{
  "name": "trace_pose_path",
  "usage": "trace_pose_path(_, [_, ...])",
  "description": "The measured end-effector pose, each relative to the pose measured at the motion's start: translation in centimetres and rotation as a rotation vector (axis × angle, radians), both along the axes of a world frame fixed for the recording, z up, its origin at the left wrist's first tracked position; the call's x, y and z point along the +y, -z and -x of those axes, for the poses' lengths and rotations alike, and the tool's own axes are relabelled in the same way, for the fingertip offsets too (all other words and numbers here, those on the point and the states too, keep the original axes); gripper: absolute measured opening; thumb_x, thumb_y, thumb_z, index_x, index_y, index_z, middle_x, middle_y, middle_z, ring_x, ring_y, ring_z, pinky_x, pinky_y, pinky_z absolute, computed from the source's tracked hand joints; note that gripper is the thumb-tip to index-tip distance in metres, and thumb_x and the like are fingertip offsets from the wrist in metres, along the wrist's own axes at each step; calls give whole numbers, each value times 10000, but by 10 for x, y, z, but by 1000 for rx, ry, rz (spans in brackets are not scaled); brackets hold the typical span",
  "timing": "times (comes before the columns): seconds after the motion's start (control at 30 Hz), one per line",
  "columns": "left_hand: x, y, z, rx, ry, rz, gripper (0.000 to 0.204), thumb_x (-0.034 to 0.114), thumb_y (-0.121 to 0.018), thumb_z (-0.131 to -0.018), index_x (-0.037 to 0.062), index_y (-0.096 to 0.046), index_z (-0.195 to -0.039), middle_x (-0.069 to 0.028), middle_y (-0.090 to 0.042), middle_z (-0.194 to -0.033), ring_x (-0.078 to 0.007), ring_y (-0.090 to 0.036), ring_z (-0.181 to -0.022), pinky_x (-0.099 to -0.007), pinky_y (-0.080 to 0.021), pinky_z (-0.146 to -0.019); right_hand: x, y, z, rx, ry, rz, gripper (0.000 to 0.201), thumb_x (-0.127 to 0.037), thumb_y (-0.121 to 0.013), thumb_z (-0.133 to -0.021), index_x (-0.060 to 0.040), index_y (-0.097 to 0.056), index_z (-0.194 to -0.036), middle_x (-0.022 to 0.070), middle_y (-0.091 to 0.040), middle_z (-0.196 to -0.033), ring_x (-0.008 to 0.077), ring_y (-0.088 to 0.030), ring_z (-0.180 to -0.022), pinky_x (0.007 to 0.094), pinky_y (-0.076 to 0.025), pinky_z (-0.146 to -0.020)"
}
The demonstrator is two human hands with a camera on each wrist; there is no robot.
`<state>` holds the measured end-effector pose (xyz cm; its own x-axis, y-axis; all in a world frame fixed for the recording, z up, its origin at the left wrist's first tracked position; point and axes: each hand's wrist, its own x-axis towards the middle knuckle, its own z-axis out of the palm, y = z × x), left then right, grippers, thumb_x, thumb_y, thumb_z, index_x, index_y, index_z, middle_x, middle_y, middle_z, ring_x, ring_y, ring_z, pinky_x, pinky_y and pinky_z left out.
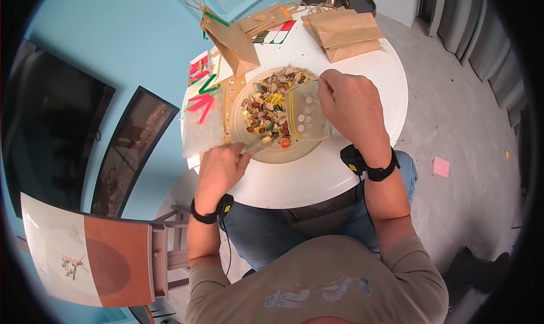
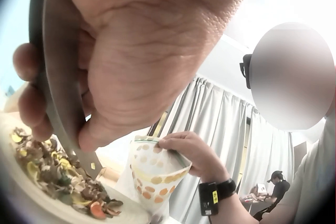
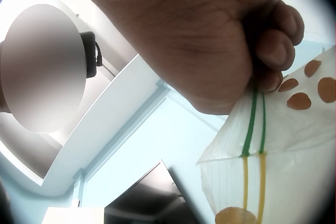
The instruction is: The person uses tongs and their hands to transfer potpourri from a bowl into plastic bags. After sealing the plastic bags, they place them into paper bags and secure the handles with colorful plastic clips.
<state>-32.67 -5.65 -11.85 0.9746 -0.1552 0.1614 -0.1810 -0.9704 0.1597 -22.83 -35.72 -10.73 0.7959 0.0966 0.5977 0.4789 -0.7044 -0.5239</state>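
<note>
My left hand (image 1: 221,168) grips metal tongs (image 2: 56,66), whose tips reach over the near edge of a round, pale tray (image 1: 283,158). A pile of dried potpourri (image 1: 271,111) in brown, yellow, red and green covers much of the tray. Close to the tongs' tips lie a pale piece (image 1: 266,140) and an orange piece (image 1: 285,143). With curled fingers, my right hand (image 1: 354,106) holds the edge of a clear zip bag (image 1: 310,114) printed with dots. The bag hangs over the tray's right side, its green-and-yellow zip strip (image 3: 253,129) showing in the right wrist view.
Brown paper bags (image 1: 345,32) stand and lie at the back of the white round table (image 1: 385,92). Pink and green strips (image 1: 201,104) lie at the left, over clear plastic bags (image 1: 198,134). A stool (image 1: 170,250) stands at the left.
</note>
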Motion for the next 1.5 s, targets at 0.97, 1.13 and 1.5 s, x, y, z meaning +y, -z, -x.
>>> trace_pose_path(0.97, [2, -22, -30, -38, -157, 257, 344, 291, -890, -936, -16, -835, -1083, -232, -772, -873, -394, -752, -736, -474, -576, -685, -5, -2, 2, -12, 74, -33, 184, -116, -708, -997, 4, -784, -880, 234, -708, -713, 417, -725, -666, 479, -587, -663])
trace_pose_path(1.13, [14, 5, -37, 33, -191, 213, 359, 345, -871, -946, -8, -823, -994, -249, -750, -810, -442, -756, -777, -515, -582, -725, 4, -1, 5, -21, 75, -11, 151, -104, -720, -981, -1, -784, -890, 228, -715, -726, 420, -716, -663, 482, -577, -657])
trace_pose_path(1.5, [21, 26, -40, 55, -159, 159, 371, 326, -864, -945, -2, -854, -1119, -257, -791, -907, -435, -778, -817, -494, -606, -771, 21, 1, 6, -14, 63, 31, 158, -110, -728, -1008, 3, -777, -909, 225, -713, -725, 423, -709, -658, 476, -563, -647])
